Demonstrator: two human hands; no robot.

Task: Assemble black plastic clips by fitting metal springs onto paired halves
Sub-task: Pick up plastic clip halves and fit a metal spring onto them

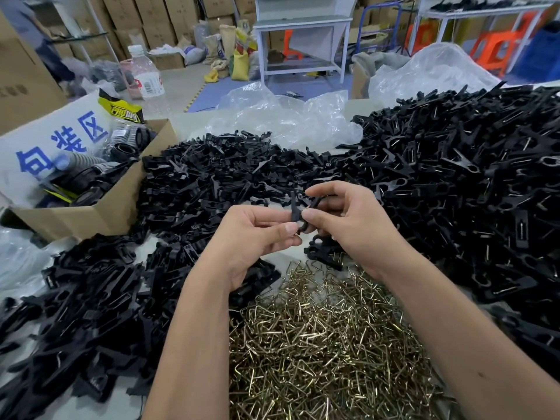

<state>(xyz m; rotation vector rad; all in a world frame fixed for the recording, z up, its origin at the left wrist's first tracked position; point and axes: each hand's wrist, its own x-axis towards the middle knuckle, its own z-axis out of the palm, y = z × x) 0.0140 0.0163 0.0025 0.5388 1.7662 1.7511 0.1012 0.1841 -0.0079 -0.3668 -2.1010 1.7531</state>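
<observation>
The heap of assembled clips [472, 183] fills the right of the desk [188, 122], each showing a glint of wire. Loose clip halves [212, 171] lie heaped at centre and along the left edge, and a pile of bent metal springs [318, 338] sits nearest the person. Above the springs, both hands work together on paired clip halves [298, 209]: the left hand [254, 234] pinches the lower end between thumb and fingertips, and the right hand [348, 216] curls its fingers round the upper part. Whether a spring is already on them cannot be told.

The halves look light, rigid and smooth, so a pinch near the ring end should keep them aligned; the wire springs are probably stiff and liable to snap aside if released early.

The desk is pale, with crumpled clear plastic sheeting [281, 116], a cardboard box [100, 204] of black parts and a water bottle [145, 71]. Behind are stacked cartons, sacks and metal-framed benches.
</observation>
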